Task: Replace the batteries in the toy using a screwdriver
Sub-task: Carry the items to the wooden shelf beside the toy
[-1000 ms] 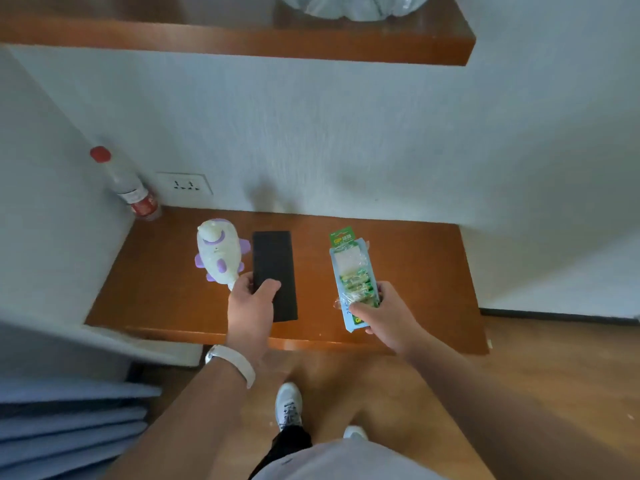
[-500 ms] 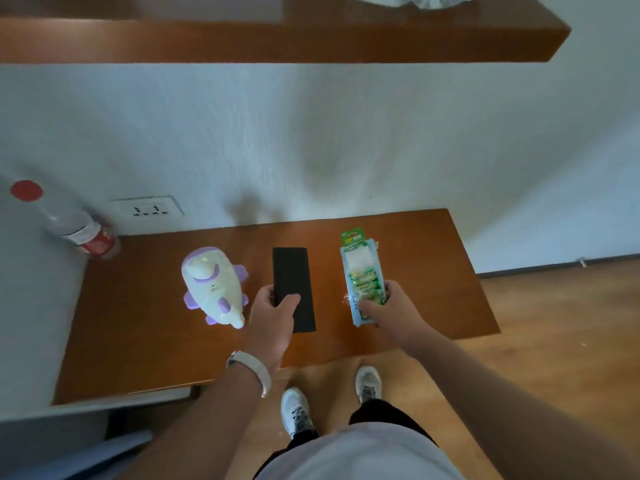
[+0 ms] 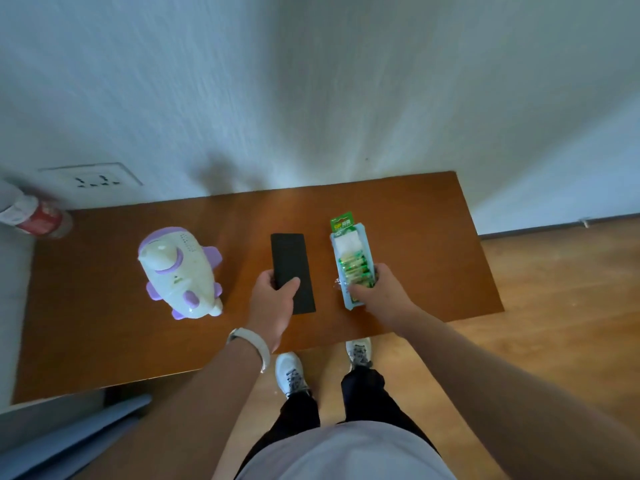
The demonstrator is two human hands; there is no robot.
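bottle [image 3: 38,219] (red label) half off-frame

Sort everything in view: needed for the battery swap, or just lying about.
For the job: white-and-purple plastic toy; green blister pack of batteries, gripped by the right hand; flat black rectangular case, gripped by the left hand (likely tools).
Lying about: clear plastic bottle with red label; white wall socket.

One counter [image 3: 415,237] carries one purple-and-white toy [image 3: 180,271], one black case [image 3: 291,261], one battery pack [image 3: 351,251] and one red-labelled bottle [image 3: 34,216]; the pack's cells are too blurred to count. Also in view: one wall socket [image 3: 91,180], two hands, the left hand [image 3: 273,299] and the right hand [image 3: 381,292], one wristband [image 3: 251,342], two white shoes [image 3: 291,372].
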